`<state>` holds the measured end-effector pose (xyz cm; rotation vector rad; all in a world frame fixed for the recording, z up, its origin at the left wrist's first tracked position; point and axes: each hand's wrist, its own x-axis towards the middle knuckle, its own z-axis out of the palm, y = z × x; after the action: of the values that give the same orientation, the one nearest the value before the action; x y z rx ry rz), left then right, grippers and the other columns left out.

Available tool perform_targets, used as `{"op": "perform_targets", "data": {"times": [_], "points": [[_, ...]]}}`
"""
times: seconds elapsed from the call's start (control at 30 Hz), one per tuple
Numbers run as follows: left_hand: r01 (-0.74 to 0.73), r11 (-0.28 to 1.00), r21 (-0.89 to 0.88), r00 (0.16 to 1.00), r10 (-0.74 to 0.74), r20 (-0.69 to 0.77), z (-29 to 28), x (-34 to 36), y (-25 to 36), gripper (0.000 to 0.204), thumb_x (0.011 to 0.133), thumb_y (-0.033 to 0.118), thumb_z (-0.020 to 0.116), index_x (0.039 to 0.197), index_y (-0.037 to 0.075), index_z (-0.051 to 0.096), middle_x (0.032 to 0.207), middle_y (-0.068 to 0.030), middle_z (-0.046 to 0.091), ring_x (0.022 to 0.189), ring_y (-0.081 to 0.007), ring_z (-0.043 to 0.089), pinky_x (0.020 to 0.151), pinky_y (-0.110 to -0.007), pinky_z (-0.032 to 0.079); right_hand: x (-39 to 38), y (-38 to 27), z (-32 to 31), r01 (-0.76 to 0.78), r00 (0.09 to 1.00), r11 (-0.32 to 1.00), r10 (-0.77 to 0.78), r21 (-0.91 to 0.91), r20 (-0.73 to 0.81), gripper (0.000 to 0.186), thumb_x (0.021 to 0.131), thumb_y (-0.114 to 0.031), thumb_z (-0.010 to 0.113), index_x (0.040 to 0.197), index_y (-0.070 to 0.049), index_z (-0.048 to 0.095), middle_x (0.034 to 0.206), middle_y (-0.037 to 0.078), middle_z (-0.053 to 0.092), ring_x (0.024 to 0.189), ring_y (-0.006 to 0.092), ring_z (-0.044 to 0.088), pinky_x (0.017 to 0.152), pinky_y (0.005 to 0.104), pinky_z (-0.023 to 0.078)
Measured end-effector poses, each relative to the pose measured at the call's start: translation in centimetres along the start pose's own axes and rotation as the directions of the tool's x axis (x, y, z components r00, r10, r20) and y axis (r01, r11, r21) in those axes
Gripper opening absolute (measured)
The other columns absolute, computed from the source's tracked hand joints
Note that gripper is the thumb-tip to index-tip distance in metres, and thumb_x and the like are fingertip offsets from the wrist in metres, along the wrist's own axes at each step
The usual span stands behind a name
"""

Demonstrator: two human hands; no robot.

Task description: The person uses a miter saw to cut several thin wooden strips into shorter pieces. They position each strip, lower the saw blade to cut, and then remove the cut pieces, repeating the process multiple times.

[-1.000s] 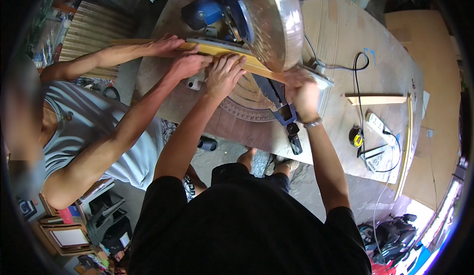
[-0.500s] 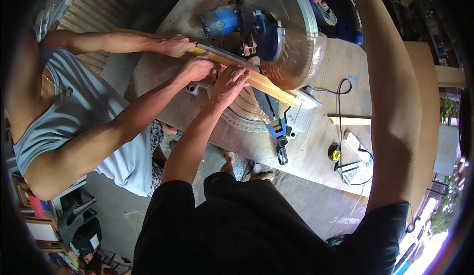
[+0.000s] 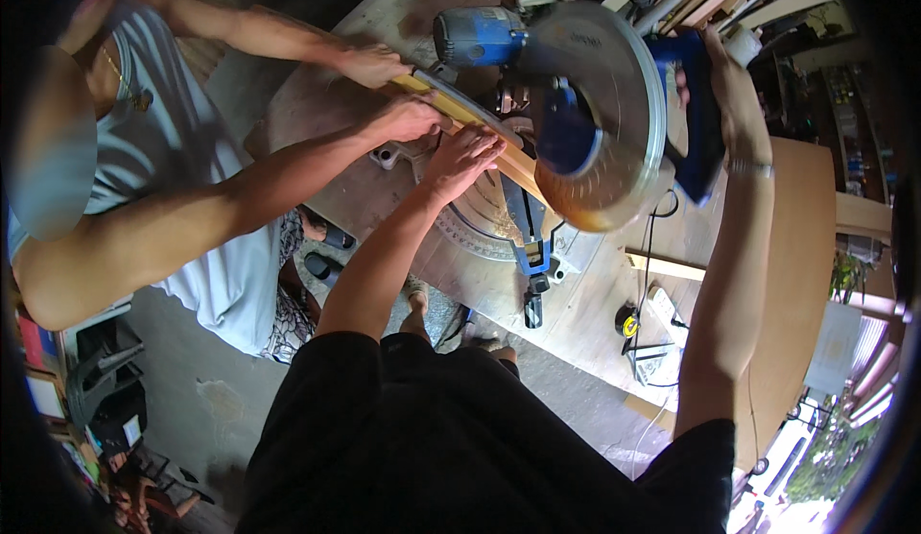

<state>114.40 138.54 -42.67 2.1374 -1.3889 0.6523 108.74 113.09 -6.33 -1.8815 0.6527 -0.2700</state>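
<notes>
My right hand (image 3: 721, 83) grips the blue handle (image 3: 698, 121) of a blue and grey mitre saw (image 3: 480, 35). Its large round guard (image 3: 638, 102) hangs low over the far end of a wooden strip (image 3: 524, 175), hiding that end and most of the blade. Close to the guard, my left hand (image 3: 464, 164) holds the strip down against the metal fence, its fingers across the top. A co-worker's two hands (image 3: 407, 117) grasp the same strip further left. Below the strip lies the saw's round base (image 3: 475, 217), strewn with sawdust.
The co-worker stands close on my left. On the wooden table (image 3: 595, 289) at right are a yellow and black tape measure (image 3: 626, 323), a white power strip (image 3: 664, 311), cords and a wood offcut (image 3: 664, 264). Lengths of material (image 3: 705, 1) lie behind the saw.
My right hand has brought the saw head lower, so its guard now covers the strip's end that showed before. My left hand stays on the strip. The view has shifted.
</notes>
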Motion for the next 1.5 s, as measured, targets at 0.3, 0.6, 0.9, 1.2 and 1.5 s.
{"op": "perform_targets", "data": {"times": [0.3,0.6,0.9,1.2,1.5], "points": [[0.05,0.998,0.024,0.996,-0.052,0.079,-0.8,0.9,1.0,0.051,0.078,0.031,0.077,0.124,0.013,0.064,0.124,-0.0014,0.061,0.122,-0.0229,0.054,0.107,-0.039,0.045,-8.2,8.2,-1.5,0.194,0.98,0.963,-0.197,0.187,0.0,0.053,0.112,-0.041,0.028,0.136,-0.003,0.055,0.076,0.006,0.06,0.062,0.0117,0.056,0.058,0.0248,0.047],[0.025,0.998,0.052,0.999,-0.027,0.042,-1.5,0.8,1.1,0.055,0.074,0.033,0.079,0.123,0.013,0.064,0.122,0.0004,0.061,0.121,-0.0208,0.054,0.109,-0.038,0.044,-8.2,8.8,-1.6,0.194,0.977,0.959,-0.207,0.208,0.042,0.057,0.111,-0.047,0.027,0.139,-0.004,0.052,0.078,0.006,0.06,0.063,0.0117,0.056,0.059,0.0246,0.049],[0.078,0.997,0.027,0.996,-0.079,0.043,-0.9,0.6,1.9,0.051,0.08,0.029,0.078,0.126,0.013,0.063,0.127,-0.0044,0.059,0.123,-0.0279,0.053,0.106,-0.042,0.044,-1.3,2.1,-1.6,0.202,0.977,0.978,-0.198,-0.044,0.084,0.047,0.104,-0.043,0.055,0.118,0.002,0.061,0.084,0.009,0.068,0.064,0.0129,0.065,0.06,0.026,0.055],[0.043,0.98,-0.195,0.997,-0.054,-0.053,-0.1,1.6,2.3,0.059,0.076,0.022,0.083,0.128,0.009,0.059,0.123,-0.0089,0.059,0.123,-0.0314,0.054,0.107,-0.044,0.046,5.2,-3.1,-2.6,0.3,0.954,0.775,-0.255,-0.556,0.16,0.06,0.101,-0.049,0.051,0.127,0.003,0.064,0.124,0.024,0.068,0.118,0.0334,0.063,0.102,0.0406,0.046],[0.137,0.987,-0.089,0.991,-0.135,0.025,-0.2,1.4,2.1,0.039,0.083,0.032,0.077,0.112,0.009,0.066,0.123,-0.0079,0.062,0.125,-0.0315,0.054,0.107,-0.047,0.043,-13.3,28.7,8.7,0.088,0.915,0.994,-0.054,0.066,-0.399,0.025,0.104,-0.021,0.057,0.102,0.002,0.068,0.082,0.013,0.071,0.073,0.0168,0.066,0.065,0.0321,0.052]]}}
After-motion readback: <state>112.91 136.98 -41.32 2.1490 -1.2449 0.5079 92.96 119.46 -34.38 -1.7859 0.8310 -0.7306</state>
